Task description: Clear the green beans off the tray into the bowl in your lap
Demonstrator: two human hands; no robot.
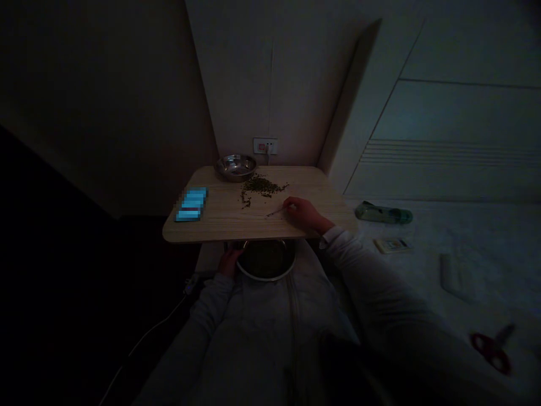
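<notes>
My right hand (305, 215) rests on a small wooden table (228, 223), fingers closed on a thin stick-like tool (276, 211) that points left toward a pile of small dark bits (260, 185). My left hand (229, 262) is below the table's front edge, gripping the rim of a round metal bowl (266, 260) held at my lap; its fingers are partly hidden. A second, empty steel bowl (235, 166) stands at the table's far edge.
A glowing blue screen (192, 204) lies on the table's left side. A wall socket (265, 146) is behind the table. On the bed to the right lie a green bottle (382, 213), a small card (392, 245) and red scissors (492, 349). The room is dark.
</notes>
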